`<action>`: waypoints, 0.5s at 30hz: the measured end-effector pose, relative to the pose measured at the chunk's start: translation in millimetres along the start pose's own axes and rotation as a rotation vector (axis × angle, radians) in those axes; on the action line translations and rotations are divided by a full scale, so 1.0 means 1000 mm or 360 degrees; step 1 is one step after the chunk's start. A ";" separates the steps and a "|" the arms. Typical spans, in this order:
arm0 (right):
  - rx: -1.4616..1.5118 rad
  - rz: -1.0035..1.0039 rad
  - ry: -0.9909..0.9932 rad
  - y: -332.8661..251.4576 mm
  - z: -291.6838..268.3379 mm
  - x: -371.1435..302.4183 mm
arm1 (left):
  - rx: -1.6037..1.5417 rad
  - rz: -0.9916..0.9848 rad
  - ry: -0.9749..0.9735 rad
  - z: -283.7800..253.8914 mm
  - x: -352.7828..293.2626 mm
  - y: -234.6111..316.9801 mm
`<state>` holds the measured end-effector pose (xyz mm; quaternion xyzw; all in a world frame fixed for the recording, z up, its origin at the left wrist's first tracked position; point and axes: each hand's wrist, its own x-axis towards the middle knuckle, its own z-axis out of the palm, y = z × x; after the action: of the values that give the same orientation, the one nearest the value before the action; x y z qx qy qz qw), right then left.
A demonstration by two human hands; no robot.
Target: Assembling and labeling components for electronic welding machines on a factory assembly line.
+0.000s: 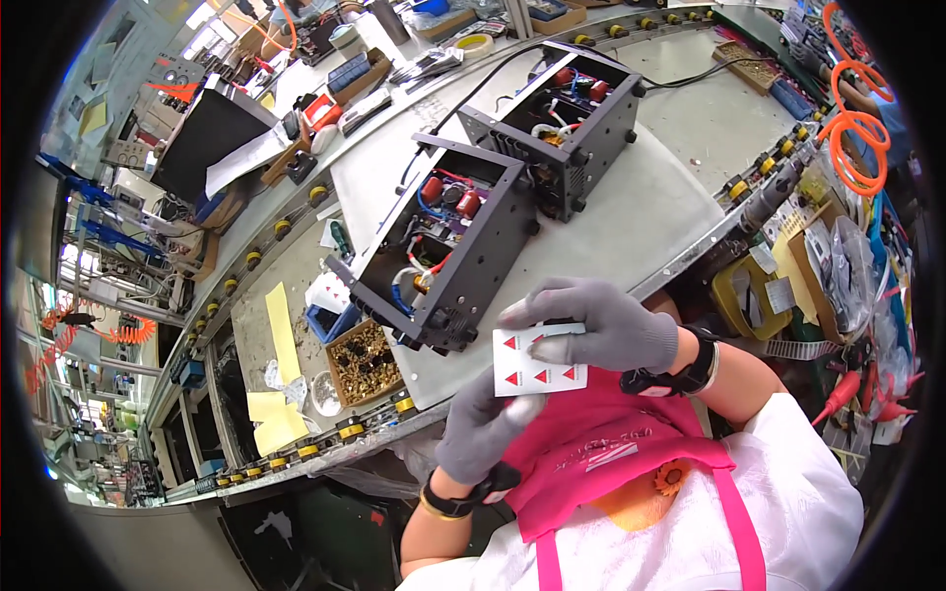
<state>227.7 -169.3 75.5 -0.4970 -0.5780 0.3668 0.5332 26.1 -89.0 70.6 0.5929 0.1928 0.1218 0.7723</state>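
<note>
I hold a small white sticker sheet [522, 384] printed with several red triangles in front of my chest. My left hand [478, 433], in a grey glove, pinches its lower left edge with the thumb in front. My right hand [616, 330], gloved too, has its thumb across the upper part of the sheet and its index finger along the top edge. Just beyond my hands stands a black open-topped metal case [493, 236] with red and blue parts and wires inside. A second similar case [591, 148] is behind it to the right.
Both cases rest on a pale grey board [650, 212] between roller tracks [350, 430]. At left are a cardboard box of screws [363, 362], a blue bin [333, 320] and yellow paper [283, 330]. An orange coiled hose [852, 123] hangs at right, above a yellow bin [749, 295].
</note>
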 end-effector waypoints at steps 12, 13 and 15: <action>-0.0508 -0.0066 0.0186 -0.010 0.000 -0.020 | -0.0050 0.0764 0.0561 0.021 0.022 -0.020; -0.0521 -0.0028 0.0078 -0.008 -0.002 -0.021 | 0.0089 0.0642 0.0560 0.014 0.015 -0.027; -0.0533 0.0011 -0.0035 -0.008 -0.001 -0.023 | 0.0226 0.0519 0.0562 0.013 0.011 -0.026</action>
<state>226.3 -193.1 77.2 -0.5767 -0.6353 0.2726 0.4353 40.3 -102.5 46.4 0.6385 0.2348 0.3327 0.6531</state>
